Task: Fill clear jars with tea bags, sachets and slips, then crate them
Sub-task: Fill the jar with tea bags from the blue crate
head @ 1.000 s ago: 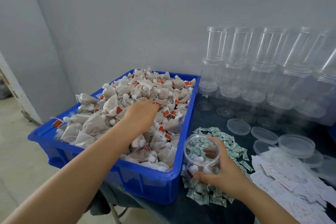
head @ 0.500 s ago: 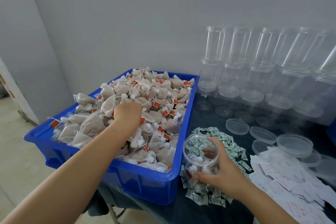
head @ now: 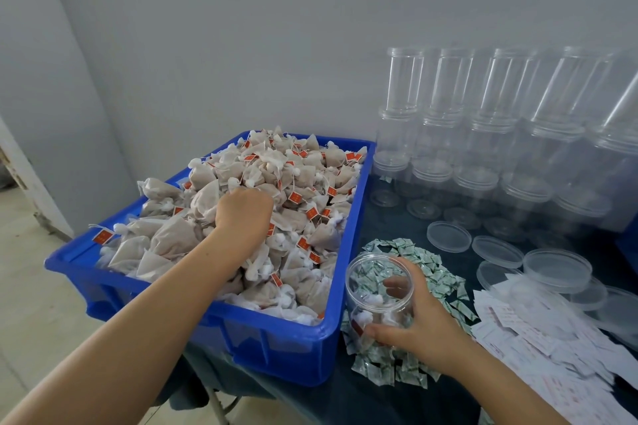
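1. On the far left the blue crate is sitting at the table edge, and it is heaped with tea bags that carry small red tags.
2. My left hand is digging in the middle of this heap. One second ago it was lying further to the right and more flat; now it is pulled back toward me and the fingers are curled down into the bags. I am judging that I am gathering a handful, but the fingers are hidden, so I cannot tell how many bags I am really holding.
3. To the right of the crate my right hand is gripping the jar around its side, and it is keeping the jar in the same place as before. The jar is standing upright on the pile of green sachets, with only a few bags at its bottom.
4. This means the filling is only starting: the handful must travel next to the jar mouth.
5. Further right, loose lids and white slips are lying, and empty jars are standing stacked behind them.
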